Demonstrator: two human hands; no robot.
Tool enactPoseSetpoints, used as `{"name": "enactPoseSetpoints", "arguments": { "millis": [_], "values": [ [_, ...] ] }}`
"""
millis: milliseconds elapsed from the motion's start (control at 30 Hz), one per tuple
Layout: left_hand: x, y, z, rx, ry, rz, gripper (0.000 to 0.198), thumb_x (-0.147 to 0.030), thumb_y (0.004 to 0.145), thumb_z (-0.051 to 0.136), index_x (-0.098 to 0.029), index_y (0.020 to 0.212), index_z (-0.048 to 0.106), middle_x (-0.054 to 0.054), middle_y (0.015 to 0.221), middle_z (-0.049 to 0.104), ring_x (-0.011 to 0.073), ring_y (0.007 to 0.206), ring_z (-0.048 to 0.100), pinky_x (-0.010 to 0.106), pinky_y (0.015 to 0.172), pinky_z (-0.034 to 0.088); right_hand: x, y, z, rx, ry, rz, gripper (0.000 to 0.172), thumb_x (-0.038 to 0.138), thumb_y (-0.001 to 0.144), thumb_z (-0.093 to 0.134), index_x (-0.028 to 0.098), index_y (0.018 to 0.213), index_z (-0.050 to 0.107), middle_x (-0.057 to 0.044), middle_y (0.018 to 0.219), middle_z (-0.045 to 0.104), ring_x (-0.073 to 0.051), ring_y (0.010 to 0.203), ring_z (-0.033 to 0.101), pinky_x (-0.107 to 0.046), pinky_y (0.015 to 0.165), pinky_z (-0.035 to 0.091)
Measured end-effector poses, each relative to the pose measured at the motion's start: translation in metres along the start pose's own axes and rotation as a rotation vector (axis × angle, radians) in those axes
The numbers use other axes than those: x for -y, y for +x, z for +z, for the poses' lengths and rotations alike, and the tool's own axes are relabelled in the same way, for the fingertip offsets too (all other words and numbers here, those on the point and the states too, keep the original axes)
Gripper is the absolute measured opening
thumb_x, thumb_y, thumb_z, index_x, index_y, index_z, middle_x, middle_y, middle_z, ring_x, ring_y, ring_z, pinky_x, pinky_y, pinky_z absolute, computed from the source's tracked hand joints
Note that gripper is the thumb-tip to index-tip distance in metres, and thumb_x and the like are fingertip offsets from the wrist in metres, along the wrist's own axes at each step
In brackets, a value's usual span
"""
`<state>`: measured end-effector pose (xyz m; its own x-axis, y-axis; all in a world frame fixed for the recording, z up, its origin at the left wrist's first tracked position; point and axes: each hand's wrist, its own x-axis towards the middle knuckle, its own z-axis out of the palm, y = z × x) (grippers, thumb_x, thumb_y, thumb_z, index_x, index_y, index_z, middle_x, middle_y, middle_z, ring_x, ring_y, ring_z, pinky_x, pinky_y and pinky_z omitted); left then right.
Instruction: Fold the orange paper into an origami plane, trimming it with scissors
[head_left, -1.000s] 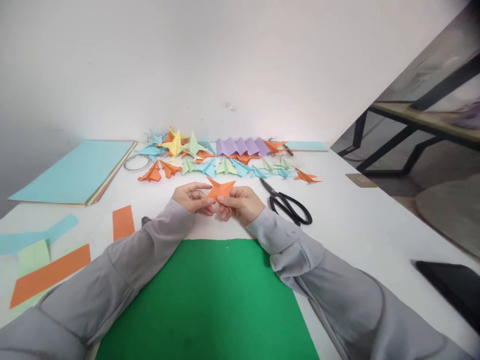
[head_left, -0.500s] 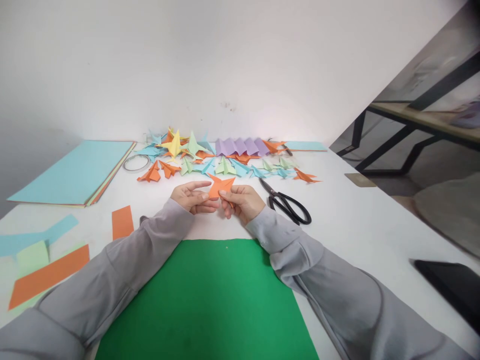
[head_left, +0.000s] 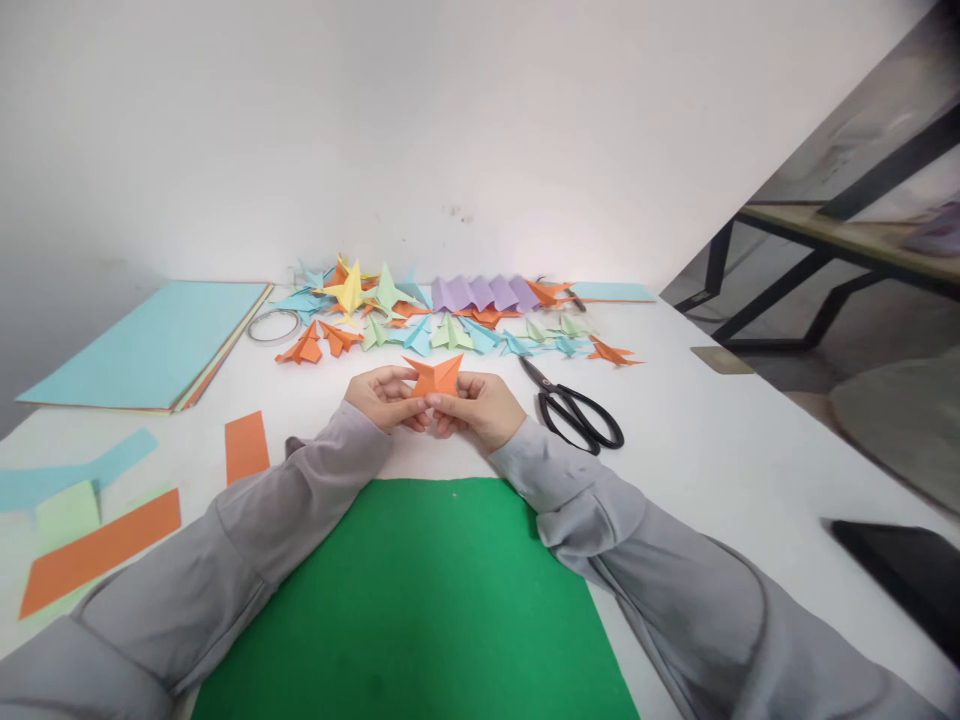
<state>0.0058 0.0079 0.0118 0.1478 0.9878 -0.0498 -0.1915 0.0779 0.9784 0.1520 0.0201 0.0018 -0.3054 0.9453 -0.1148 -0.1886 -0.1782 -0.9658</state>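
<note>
A small orange folded paper piece (head_left: 433,376) with pointed tips is held up just above the white table (head_left: 712,440), between both hands. My left hand (head_left: 382,397) pinches its left side with curled fingers. My right hand (head_left: 480,405) pinches its right side from below. Both arms wear grey sleeves and lie over a green sheet (head_left: 420,600) in front of me.
Black scissors (head_left: 574,408) lie just right of my right hand. A row of folded paper figures (head_left: 450,320) and a purple pleated strip (head_left: 484,293) lies behind. A stack of coloured sheets (head_left: 150,345), a tape ring (head_left: 274,324) and paper offcuts (head_left: 97,545) sit left. A dark object (head_left: 900,570) lies at right.
The orange piece has been turned between my fingers, and my left index finger, stretched out before, now curls onto it. Both hands stay in the same place.
</note>
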Motion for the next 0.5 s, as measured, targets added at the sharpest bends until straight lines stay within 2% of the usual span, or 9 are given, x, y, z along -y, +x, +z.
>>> {"name": "enactPoseSetpoints", "arguments": {
  "millis": [267, 367, 500],
  "values": [
    [-0.0051, -0.0026, 0.0006, 0.015, 0.029, -0.077, 0.056, -0.030, 0.042, 0.084, -0.011, 0.083, 0.051, -0.003, 0.044, 0.060, 0.0146, 0.042, 0.061, 0.022, 0.041, 0.052, 0.0004, -0.0027, -0.0013, 0.000, -0.054, -0.072, 0.040, 0.041, 0.044, 0.081, 0.012, 0.051, 0.055, 0.002, 0.038, 0.056, -0.009, 0.029, 0.050, -0.017, 0.030, 0.041],
    [-0.0053, -0.0033, -0.0002, 0.044, -0.004, -0.087, 0.057, -0.029, 0.043, 0.084, -0.010, 0.085, 0.051, -0.002, 0.045, 0.061, 0.0153, 0.044, 0.062, 0.023, 0.043, 0.053, 0.0018, -0.0031, -0.0014, 0.026, -0.048, -0.066, 0.042, 0.043, 0.046, 0.080, 0.013, 0.046, 0.052, 0.002, 0.036, 0.054, -0.008, 0.027, 0.048, -0.017, 0.027, 0.037],
    [-0.0057, -0.0037, -0.0025, 0.074, -0.051, -0.111, 0.057, -0.026, 0.045, 0.084, -0.009, 0.090, 0.052, -0.001, 0.050, 0.064, 0.0158, 0.048, 0.064, 0.024, 0.047, 0.054, 0.0018, -0.0018, -0.0019, 0.046, 0.001, -0.036, 0.040, 0.043, 0.045, 0.080, 0.012, 0.049, 0.055, 0.002, 0.037, 0.055, -0.009, 0.026, 0.048, -0.017, 0.026, 0.036]
  ]
}}
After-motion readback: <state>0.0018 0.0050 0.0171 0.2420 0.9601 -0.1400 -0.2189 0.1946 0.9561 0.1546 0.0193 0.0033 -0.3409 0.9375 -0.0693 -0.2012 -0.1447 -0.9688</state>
